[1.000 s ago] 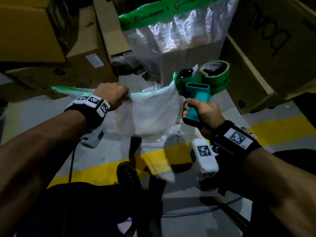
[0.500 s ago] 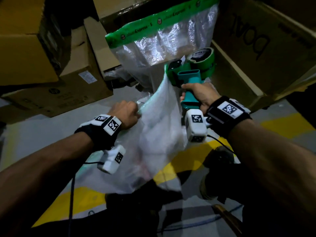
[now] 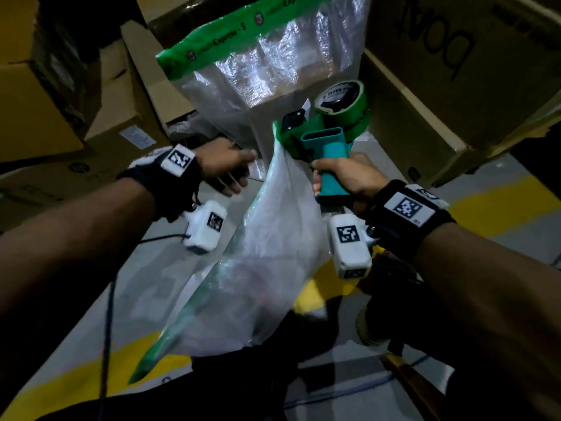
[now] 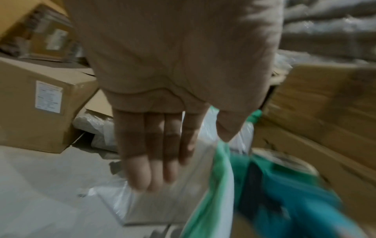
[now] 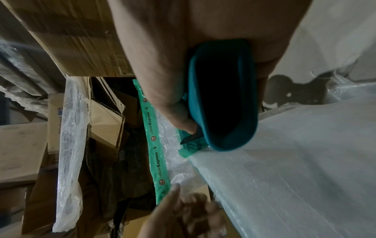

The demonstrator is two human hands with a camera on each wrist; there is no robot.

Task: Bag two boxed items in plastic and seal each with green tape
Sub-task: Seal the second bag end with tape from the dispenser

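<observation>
My right hand point(image 3: 340, 180) grips the teal handle of a tape dispenser point(image 3: 326, 138) that carries a roll of green tape point(image 3: 343, 100). A clear plastic bag point(image 3: 267, 268) hangs from the dispenser's front, its green-taped edge point(image 3: 188, 314) running down to the left; what it holds is blurred. My left hand point(image 3: 232, 174) hovers open to the left of the bag and holds nothing, its fingers point(image 4: 150, 157) straight. A plastic-wrapped box point(image 4: 162, 201) lies on the floor below that hand. A second taped bag point(image 3: 267, 65) stands behind.
Cardboard boxes are stacked on the left point(image 3: 45, 101) and a large one on the right point(image 3: 455, 71). The grey floor carries a yellow line point(image 3: 501, 202). A cable point(image 3: 106, 329) trails from my left wrist. My dark shoe point(image 3: 382, 314) is below the bag.
My left hand has let go of the bag's taped edge and opened. The bag, stretched level between both hands before, now hangs down from the dispenser.
</observation>
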